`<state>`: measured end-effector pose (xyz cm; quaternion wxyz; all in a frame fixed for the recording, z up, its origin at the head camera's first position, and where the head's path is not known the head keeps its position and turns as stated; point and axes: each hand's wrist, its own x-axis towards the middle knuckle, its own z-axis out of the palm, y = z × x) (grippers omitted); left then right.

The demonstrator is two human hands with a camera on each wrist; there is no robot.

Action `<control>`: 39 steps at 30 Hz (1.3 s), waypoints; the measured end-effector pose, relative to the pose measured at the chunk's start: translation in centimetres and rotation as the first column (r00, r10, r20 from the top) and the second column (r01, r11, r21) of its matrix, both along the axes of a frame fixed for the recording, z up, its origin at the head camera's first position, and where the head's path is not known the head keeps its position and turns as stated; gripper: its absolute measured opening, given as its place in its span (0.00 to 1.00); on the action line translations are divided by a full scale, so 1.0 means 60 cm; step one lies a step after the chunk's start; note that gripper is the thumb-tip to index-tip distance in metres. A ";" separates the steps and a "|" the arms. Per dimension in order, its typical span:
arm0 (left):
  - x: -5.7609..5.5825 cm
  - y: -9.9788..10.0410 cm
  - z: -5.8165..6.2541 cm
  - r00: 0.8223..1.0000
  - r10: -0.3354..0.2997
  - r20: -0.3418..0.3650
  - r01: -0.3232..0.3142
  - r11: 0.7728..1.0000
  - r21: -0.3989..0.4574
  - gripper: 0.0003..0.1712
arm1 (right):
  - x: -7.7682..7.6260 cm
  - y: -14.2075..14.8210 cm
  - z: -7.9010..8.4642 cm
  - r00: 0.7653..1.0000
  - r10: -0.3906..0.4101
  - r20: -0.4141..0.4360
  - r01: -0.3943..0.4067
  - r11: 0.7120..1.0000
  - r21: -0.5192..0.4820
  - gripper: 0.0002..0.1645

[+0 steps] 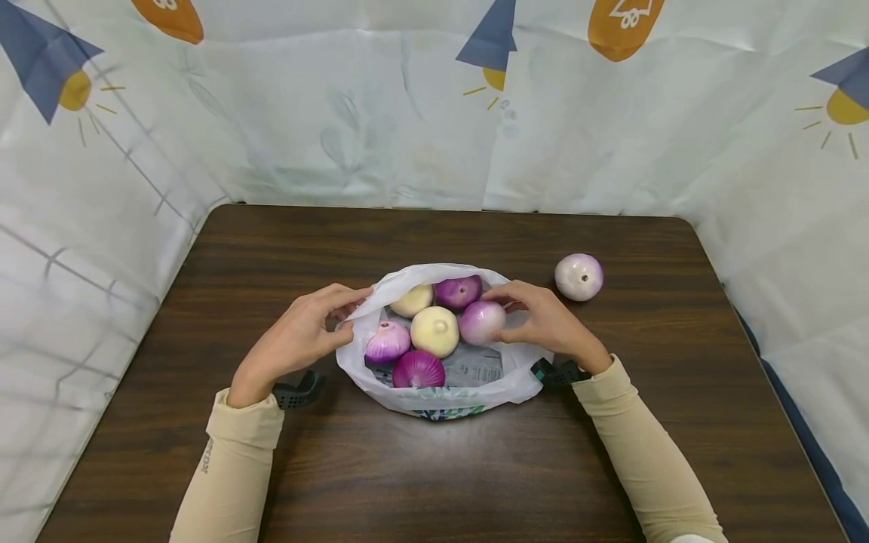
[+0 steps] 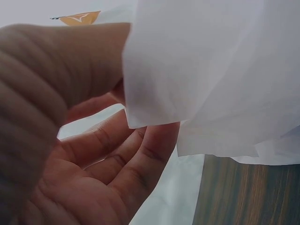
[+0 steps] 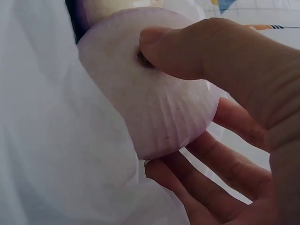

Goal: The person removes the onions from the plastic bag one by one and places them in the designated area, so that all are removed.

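A white plastic bag (image 1: 353, 354) lies open on the table with several onions inside, both purple and pale yellow ones. My left hand (image 1: 302, 328) pinches the bag's left rim between thumb and fingers; in the left wrist view the bag's white sheet (image 2: 187, 70) covers the fingertips. At the bag's right side my right hand (image 1: 539, 320) grips a pale purple onion (image 1: 480, 323). The right wrist view has the thumb on that onion (image 3: 150, 93) near its dark root end, fingers curled beneath. Beside it in the bag sit a yellow onion (image 1: 434, 332) and a dark purple onion (image 1: 458, 292).
One more pale purple onion (image 1: 579, 277) rests on the dark wooden table (image 1: 434, 483), to the right behind the bag. White printed cloth (image 1: 421, 113) hangs behind the table and along both sides.
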<state>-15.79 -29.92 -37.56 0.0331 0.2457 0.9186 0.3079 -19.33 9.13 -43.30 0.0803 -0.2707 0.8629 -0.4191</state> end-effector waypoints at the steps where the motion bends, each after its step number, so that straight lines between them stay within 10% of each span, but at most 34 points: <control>1: 0.000 0.000 0.000 1.000 0.000 -0.001 0.000 1.000 -0.001 0.32 | 0.000 0.000 0.000 1.000 -0.001 0.002 0.001 1.000 0.001 0.35; 39: 0.001 0.000 -0.002 1.000 0.005 -0.019 -0.005 1.000 0.013 0.29 | 0.017 0.005 0.029 0.997 -0.050 -0.066 0.042 0.993 -0.114 0.37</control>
